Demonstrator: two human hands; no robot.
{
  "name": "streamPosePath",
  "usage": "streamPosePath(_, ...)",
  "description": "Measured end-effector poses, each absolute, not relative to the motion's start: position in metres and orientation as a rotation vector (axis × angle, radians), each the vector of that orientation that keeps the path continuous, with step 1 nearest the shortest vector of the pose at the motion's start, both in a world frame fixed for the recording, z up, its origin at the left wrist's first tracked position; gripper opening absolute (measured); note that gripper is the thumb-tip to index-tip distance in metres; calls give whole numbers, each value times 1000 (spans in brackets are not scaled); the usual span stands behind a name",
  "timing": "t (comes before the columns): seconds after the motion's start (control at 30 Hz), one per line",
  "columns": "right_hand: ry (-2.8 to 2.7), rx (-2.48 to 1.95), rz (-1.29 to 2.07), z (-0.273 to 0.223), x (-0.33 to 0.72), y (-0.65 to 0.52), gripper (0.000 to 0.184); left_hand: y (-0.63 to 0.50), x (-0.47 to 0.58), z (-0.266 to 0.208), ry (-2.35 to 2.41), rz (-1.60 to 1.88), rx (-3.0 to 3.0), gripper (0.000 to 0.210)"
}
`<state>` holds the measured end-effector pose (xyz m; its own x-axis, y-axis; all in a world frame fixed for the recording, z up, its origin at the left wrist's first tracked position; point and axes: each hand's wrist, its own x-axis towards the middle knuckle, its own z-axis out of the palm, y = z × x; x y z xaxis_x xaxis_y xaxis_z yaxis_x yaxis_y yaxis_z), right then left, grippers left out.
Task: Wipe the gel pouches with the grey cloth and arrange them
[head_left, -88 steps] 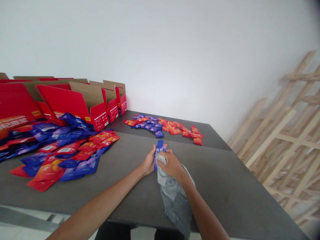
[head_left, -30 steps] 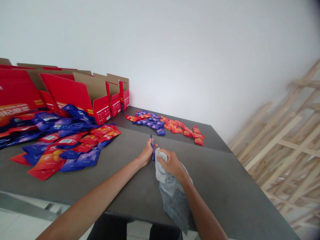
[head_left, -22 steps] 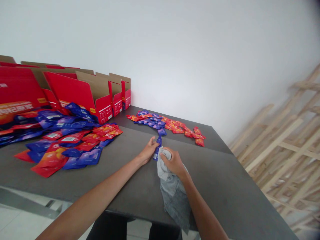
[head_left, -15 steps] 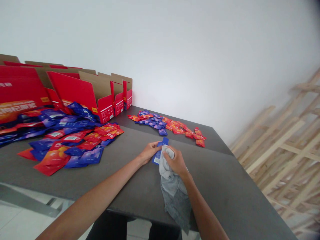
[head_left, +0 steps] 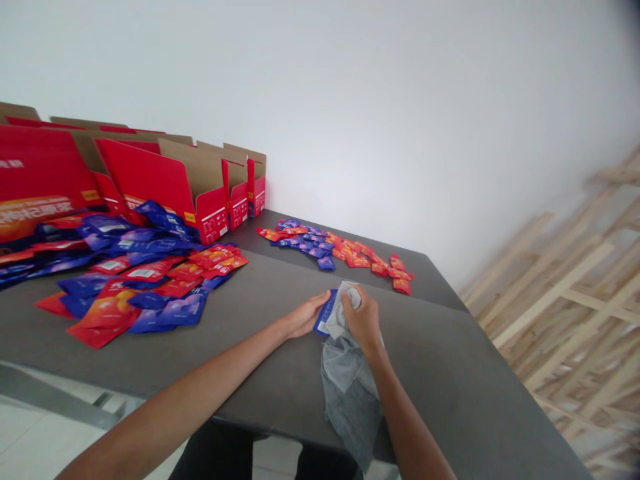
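A blue pouch with a white label is gripped along its left edge by my left hand, above the middle of the dark table. My right hand is closed on a grey cloth, bunched under the fingers and pressed against the pouch's right side. The cloth covers part of the pouch, and its loose end hangs down past the table's front edge. To the left of my hands spreads a large pile of red and blue pouches.
Several open red cartons stand along the wall at the back left. A band of smaller-looking red and blue pouches lies at the table's far side. The grey table ends at right beside stacked wooden frames.
The pouch has turned, and the cloth has moved up over its top and right part. My right hand has shifted slightly right and up; my left hand still holds the pouch's left edge.
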<state>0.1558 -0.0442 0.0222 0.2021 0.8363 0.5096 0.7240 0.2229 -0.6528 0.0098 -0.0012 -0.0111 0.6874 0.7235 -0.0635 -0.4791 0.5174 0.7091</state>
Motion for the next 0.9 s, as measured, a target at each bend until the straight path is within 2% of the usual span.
streamPosePath(0.13, -1633, -1480, 219, 23, 157, -44, 26, -4, 12, -10, 356, 788, 689, 40)
streamPosePath(0.37, -2150, -1444, 431, 13, 136, -55, 13, 2, 4, 3, 441, 894, 643, 49)
streamPosePath(0.67, -1669, -1436, 263, 19, 153, -45, 25, -4, 11, -3, 407, 782, 665, 41)
streamPosePath(0.9, -2068, -1449, 428, 17, 139, -53, 16, 2, 4, -1, 423, 880, 676, 49)
